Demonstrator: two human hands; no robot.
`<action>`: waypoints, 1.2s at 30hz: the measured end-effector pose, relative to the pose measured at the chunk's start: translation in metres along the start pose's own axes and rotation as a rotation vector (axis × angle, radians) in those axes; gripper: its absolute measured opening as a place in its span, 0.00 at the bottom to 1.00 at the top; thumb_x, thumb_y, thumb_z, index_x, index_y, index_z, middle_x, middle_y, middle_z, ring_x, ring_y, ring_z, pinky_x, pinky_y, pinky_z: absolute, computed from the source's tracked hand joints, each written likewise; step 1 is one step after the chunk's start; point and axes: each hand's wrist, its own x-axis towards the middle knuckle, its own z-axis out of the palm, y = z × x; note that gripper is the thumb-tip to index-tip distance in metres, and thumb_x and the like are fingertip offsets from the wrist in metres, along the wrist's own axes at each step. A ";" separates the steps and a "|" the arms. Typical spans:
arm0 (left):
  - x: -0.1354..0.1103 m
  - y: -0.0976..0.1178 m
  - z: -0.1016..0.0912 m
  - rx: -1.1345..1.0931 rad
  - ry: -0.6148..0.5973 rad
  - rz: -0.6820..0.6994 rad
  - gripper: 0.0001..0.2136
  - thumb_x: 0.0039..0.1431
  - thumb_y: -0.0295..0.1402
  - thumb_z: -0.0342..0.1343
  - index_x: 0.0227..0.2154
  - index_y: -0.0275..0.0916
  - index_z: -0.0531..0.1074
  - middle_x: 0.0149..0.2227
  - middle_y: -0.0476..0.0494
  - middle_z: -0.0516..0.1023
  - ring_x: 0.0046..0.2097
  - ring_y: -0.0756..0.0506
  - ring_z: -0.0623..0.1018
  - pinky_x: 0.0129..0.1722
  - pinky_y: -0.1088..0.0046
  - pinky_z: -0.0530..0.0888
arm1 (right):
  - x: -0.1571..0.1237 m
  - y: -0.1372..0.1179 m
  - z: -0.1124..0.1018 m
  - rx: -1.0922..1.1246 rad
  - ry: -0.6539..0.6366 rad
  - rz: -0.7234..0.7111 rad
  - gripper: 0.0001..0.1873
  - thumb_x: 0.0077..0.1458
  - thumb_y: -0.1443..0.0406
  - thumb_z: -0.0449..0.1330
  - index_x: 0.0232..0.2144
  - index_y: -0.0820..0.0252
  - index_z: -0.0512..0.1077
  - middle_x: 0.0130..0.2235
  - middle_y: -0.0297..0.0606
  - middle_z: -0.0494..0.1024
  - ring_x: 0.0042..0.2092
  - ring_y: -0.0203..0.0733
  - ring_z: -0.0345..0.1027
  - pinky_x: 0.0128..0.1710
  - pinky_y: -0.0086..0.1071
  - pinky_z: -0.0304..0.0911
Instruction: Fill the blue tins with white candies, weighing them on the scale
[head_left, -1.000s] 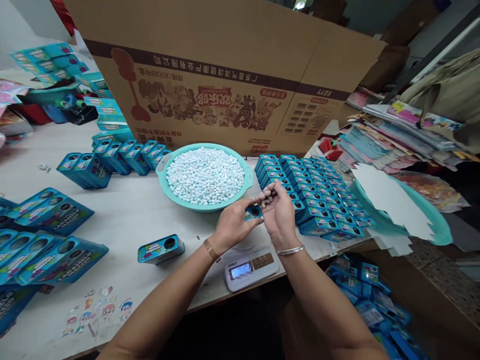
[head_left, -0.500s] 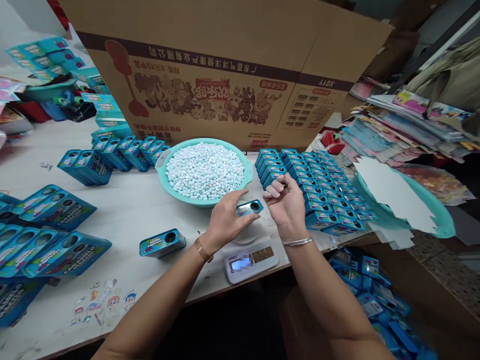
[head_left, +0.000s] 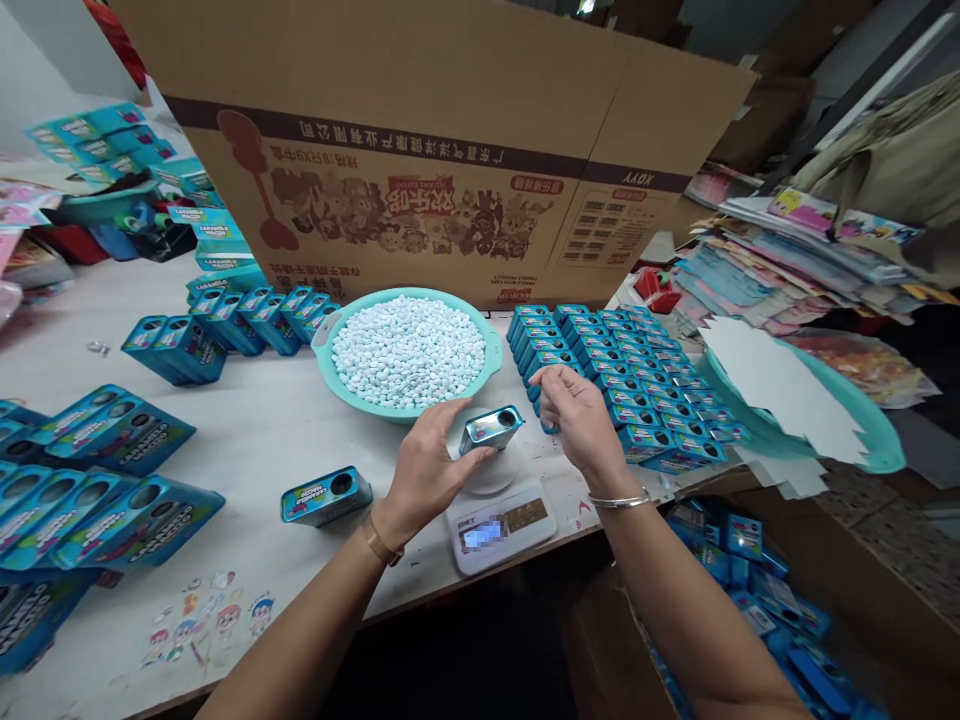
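Observation:
A small blue tin [head_left: 491,428] with a round opening in its top stands upright on the round pan of a white kitchen scale [head_left: 506,527]. My left hand [head_left: 429,460] is beside the tin, thumb and fingers spread around its left end; whether the thumb still touches it is hard to tell. My right hand [head_left: 574,412] hovers right of the tin with its fingers curled together, and what they hold, if anything, is hidden. Behind the scale sits a turquoise basin [head_left: 409,408] full of small white and pale blue candies [head_left: 409,345].
A single blue tin [head_left: 327,496] stands left of the scale. Rows of tins [head_left: 637,400] fill the right side, and more tins [head_left: 124,430] stand at left. A large cardboard box [head_left: 442,130] walls the back. Loose tins [head_left: 780,600] lie in a carton below right.
My left hand has loosened and drawn slightly left and down from the tin, which now stands on the pan. My right hand has turned palm downward, fingers still curled.

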 end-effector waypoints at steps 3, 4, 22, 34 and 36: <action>0.000 -0.001 0.004 0.004 -0.010 0.009 0.25 0.55 0.38 0.64 0.54 0.41 0.68 0.52 0.38 0.76 0.55 0.39 0.76 0.57 0.56 0.72 | -0.003 -0.005 -0.002 -0.155 -0.065 -0.040 0.13 0.51 0.54 0.67 0.26 0.58 0.76 0.20 0.27 0.62 0.23 0.32 0.49 0.20 0.25 0.49; 0.000 -0.001 0.005 0.007 -0.011 0.012 0.25 0.54 0.37 0.65 0.54 0.41 0.68 0.52 0.38 0.76 0.55 0.39 0.76 0.56 0.56 0.72 | -0.003 -0.007 -0.001 -0.191 -0.069 -0.068 0.12 0.51 0.56 0.67 0.25 0.58 0.76 0.21 0.29 0.65 0.24 0.33 0.52 0.22 0.25 0.51; 0.017 0.017 0.004 0.138 -0.117 -0.133 0.17 0.55 0.35 0.62 0.47 0.40 0.69 0.44 0.43 0.80 0.44 0.41 0.80 0.44 0.66 0.75 | -0.024 0.050 -0.029 0.441 0.251 0.245 0.20 0.41 0.54 0.72 0.27 0.61 0.71 0.17 0.21 0.54 0.17 0.25 0.43 0.15 0.22 0.46; 0.119 0.034 -0.102 1.027 -0.500 -0.197 0.16 0.56 0.40 0.52 0.44 0.37 0.72 0.38 0.36 0.80 0.41 0.35 0.79 0.29 0.69 0.64 | -0.028 0.064 -0.042 0.753 0.239 0.369 0.18 0.40 0.61 0.74 0.27 0.61 0.69 0.16 0.19 0.54 0.16 0.23 0.45 0.14 0.20 0.44; 0.116 0.034 -0.108 1.018 -0.478 -0.206 0.17 0.55 0.41 0.53 0.45 0.38 0.71 0.38 0.37 0.80 0.40 0.35 0.79 0.29 0.69 0.64 | -0.029 0.066 -0.047 0.756 0.239 0.371 0.18 0.41 0.61 0.74 0.27 0.61 0.69 0.16 0.19 0.53 0.15 0.23 0.45 0.14 0.20 0.44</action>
